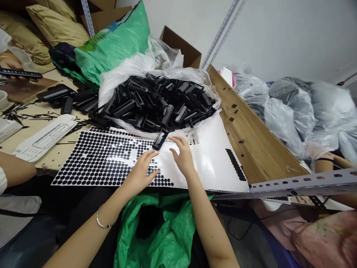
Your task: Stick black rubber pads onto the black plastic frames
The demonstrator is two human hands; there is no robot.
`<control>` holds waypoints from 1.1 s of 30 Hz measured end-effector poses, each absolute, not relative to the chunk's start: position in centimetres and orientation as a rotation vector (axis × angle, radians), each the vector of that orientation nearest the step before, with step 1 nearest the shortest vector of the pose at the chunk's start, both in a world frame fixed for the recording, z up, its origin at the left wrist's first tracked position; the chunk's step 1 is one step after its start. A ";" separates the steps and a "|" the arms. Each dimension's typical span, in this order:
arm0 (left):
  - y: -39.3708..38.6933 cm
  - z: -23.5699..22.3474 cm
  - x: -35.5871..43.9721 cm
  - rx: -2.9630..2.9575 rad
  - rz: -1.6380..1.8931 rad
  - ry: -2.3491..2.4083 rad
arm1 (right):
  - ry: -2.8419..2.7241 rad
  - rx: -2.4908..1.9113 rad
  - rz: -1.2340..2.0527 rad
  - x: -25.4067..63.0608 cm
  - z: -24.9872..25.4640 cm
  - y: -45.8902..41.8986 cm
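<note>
Our left hand [142,169] spread flat on dot sheet [111,156] | right hand [182,156] spread, empty, beside black clip [160,139] | sheet's near edge overhangs surface [52,158]; bare white area rightward.

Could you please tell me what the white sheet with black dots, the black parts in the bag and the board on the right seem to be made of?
The white sheet looks like glossy coated paper: it mirrors the light. Its black dots seem matte, maybe foam or rubber stickers. The black parts look like moulded plastic with a slight sheen. The board shows wood grain, unvarnished. The left hand and right hand rest on the sheet.
</note>
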State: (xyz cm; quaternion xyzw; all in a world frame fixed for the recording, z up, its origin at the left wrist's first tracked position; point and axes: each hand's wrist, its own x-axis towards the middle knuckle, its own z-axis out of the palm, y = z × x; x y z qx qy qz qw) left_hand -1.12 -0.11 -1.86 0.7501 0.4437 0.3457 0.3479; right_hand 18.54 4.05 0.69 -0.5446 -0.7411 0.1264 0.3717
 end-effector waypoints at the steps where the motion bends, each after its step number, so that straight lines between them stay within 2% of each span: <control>1: -0.1 -2.2 -0.7 1.954 0.861 1.166 | -1.974 -1.435 0.345 18.5 0.0 4.0; 7: -0.6 -3.4 1.5 2.034 0.779 1.083 | -2.288 -1.462 0.333 16.9 -3.1 4.8; 13: 0.4 -2.9 1.1 2.004 0.948 1.176 | -2.246 -1.439 0.382 16.7 -2.2 5.0; 16: 0.7 -2.1 0.4 1.914 1.046 1.179 | -2.119 -1.194 0.737 17.5 -1.2 3.2; 19: 0.6 -1.2 0.4 1.626 0.994 0.967 | -1.725 -0.999 1.180 18.3 -0.7 0.9; 21: 0.5 -0.8 0.7 1.418 0.929 0.810 | -1.486 -1.003 1.275 19.0 -0.6 -0.4; 24: 0.5 -0.6 1.5 1.245 0.898 0.777 | -1.423 -1.204 1.098 20.5 -1.0 -1.5; 27: 0.7 -0.4 2.2 1.071 0.947 0.831 | -1.738 -1.379 0.970 22.0 -1.7 -2.3; 33: 0.7 -0.1 3.7 0.694 0.999 0.672 | -2.020 -1.389 0.867 22.3 -1.9 -3.4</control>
